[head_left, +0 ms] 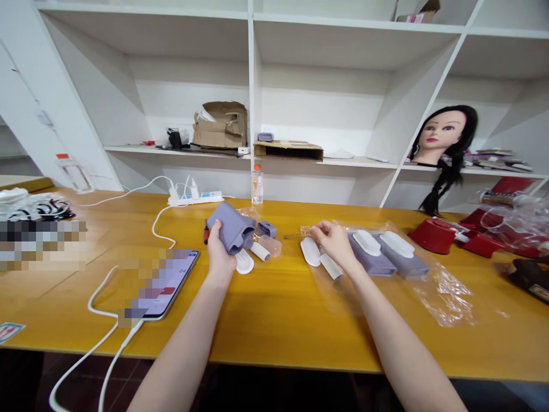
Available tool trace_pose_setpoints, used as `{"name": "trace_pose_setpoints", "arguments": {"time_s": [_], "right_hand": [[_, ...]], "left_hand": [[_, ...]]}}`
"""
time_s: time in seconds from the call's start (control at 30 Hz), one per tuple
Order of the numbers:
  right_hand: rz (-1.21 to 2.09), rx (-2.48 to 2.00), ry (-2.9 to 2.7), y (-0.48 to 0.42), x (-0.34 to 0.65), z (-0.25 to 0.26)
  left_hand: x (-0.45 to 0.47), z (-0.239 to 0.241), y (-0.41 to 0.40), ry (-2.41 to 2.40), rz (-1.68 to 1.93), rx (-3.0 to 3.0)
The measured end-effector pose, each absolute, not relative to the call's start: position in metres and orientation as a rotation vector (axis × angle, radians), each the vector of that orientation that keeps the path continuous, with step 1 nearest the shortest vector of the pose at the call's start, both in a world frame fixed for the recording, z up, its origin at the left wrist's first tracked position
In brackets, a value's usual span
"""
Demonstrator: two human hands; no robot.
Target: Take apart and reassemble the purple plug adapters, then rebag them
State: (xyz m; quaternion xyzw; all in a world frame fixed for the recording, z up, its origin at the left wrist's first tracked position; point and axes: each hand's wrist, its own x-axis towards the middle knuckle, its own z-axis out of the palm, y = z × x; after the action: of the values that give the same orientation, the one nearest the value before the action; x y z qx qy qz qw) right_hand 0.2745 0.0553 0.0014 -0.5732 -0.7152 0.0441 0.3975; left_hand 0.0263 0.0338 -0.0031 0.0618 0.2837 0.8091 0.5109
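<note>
My left hand [221,254] grips a hollow purple plastic housing [227,224], tilted so its open end faces right. Over the table, my right hand [333,243] has its fingers pinched at one end of a thin coil spring [294,236], which points left. Below that hand lie a white oval piece [310,252] and a white cylinder [331,267]. Beside the housing are a small purple cap [266,229], a translucent pinkish cover [271,246], another white cylinder [259,251] and a white ribbed oval piece [245,262]. A red-and-black tool handle [206,233] shows partly behind the housing.
Two purple housings [374,266] topped with white ovals lie on clear plastic film [450,294] at right. Left are a phone [171,286] with a white cable and a power strip [199,198]. Red parts [433,233], a bottle [257,186] and shelves stand behind.
</note>
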Motion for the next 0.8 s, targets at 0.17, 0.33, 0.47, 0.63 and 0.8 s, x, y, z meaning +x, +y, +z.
{"name": "trace_pose_setpoints", "arguments": {"time_s": [0.17,0.33,0.47,0.63,0.8], "right_hand": [[-0.163,-1.609,-1.752,0.059,0.298,-0.007],[-0.109,-1.744,-1.69,0.068,0.317,-0.016],[-0.081,-1.731,-1.718,0.073,0.315,-0.028],[-0.063,-1.717,-1.744,0.075,0.306,-0.041],[-0.049,-1.713,-1.762,0.074,0.303,-0.044]], "left_hand": [[0.03,-0.006,0.034,0.693,1.93,0.16],[0.04,-0.014,0.032,0.764,1.792,0.319],[0.06,-0.027,0.024,0.944,1.385,0.725],[0.081,-0.047,0.018,1.002,1.11,0.991],[0.084,-0.055,0.019,1.041,1.093,1.001]]}}
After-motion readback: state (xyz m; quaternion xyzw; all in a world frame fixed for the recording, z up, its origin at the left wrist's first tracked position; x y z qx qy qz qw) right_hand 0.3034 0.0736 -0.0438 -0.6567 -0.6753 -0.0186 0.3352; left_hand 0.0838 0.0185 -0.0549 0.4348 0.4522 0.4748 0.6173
